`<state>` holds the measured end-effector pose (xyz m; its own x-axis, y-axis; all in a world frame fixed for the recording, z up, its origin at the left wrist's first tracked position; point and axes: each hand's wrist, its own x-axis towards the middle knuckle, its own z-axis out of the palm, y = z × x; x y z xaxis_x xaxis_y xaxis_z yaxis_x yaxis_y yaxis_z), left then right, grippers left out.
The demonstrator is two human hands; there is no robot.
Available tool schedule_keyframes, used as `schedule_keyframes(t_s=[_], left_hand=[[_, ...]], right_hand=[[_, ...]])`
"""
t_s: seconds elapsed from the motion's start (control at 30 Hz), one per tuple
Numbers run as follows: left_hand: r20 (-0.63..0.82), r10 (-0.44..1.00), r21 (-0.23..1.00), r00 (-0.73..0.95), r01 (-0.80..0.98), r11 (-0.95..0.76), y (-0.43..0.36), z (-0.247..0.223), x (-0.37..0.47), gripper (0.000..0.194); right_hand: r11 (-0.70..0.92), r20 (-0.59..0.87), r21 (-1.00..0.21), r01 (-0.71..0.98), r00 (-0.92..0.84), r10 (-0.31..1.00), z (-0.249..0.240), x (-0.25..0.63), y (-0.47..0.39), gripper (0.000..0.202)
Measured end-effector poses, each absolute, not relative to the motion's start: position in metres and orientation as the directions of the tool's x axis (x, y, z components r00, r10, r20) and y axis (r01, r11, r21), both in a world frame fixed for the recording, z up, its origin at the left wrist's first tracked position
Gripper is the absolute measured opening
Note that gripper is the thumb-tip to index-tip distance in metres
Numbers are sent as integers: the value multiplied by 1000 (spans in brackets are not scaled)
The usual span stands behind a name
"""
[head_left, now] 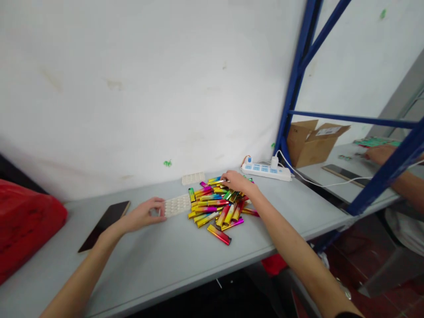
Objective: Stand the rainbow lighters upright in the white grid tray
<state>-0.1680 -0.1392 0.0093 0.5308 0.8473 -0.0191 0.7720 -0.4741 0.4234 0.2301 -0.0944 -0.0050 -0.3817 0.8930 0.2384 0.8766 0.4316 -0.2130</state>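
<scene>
A heap of shiny lighters [212, 209], yellow blending into red, purple, green or blue, lies on the grey table. My right hand [236, 182] reaches into the back of this heap, fingers closed on a lighter [225, 180] that they partly hide. To the left of the heap lies a white tray [177, 206] with rows of small holes. My left hand [145, 215] holds this tray's left end between thumb and fingers. Behind the heap, by the wall, is a second white holed tray [193, 178]. One lighter [219, 234] sits apart, nearest the table's front.
A dark phone-like slab [104, 226] lies beside my left forearm, with a red bag [26, 225] at far left. A power strip [266, 170] with cables stands behind right. Beyond the blue metal frame [294, 79] are a cardboard box [311, 143] and another person's arm [404, 176].
</scene>
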Motion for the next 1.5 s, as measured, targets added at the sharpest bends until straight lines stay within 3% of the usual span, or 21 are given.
schedule_keyframes(t_s=[0.13, 0.3, 0.4, 0.53, 0.63, 0.7, 0.93, 1.07, 1.27, 1.5], left_hand=[[-84, 835, 434, 544, 774, -461, -118, 18, -151, 33], [-129, 829, 470, 544, 770, -432, -115, 17, -132, 60], [-43, 831, 510, 554, 727, -459, -124, 10, -124, 76], [137, 846, 478, 515, 714, -512, -133, -5, -119, 77], [212, 842, 478, 497, 698, -533, -134, -14, -114, 74], [237, 836, 477, 495, 690, -545, -135, -16, -108, 74], [272, 828, 445, 490, 699, -560, -139, -18, -92, 68], [273, 828, 425, 490, 710, -561, -134, -24, -99, 77], [279, 846, 363, 455, 765, -532, -130, -28, -107, 91], [231, 864, 351, 447, 790, -503, -128, -26, -113, 86]], right_hand=[[461, 416, -326, 825, -312, 854, -1, 227, -97, 28], [487, 510, -642, 592, -144, 848, 0, 219, -97, 28], [477, 490, -801, 360, -62, 869, -4, 210, -94, 31], [410, 410, -912, 12, -24, 912, -5, 190, -99, 39], [281, 321, -927, -249, -137, 937, -3, 175, -109, 41], [219, 297, -922, -318, -223, 928, -1, 166, -117, 41], [117, 204, -952, -283, -301, 931, 2, 148, -132, 39], [-6, 76, -972, -236, -338, 938, 0, 143, -130, 56], [2, 25, -991, -131, -174, 984, -3, 139, -132, 48], [22, 40, -989, -145, -127, 991, -7, 141, -128, 48]])
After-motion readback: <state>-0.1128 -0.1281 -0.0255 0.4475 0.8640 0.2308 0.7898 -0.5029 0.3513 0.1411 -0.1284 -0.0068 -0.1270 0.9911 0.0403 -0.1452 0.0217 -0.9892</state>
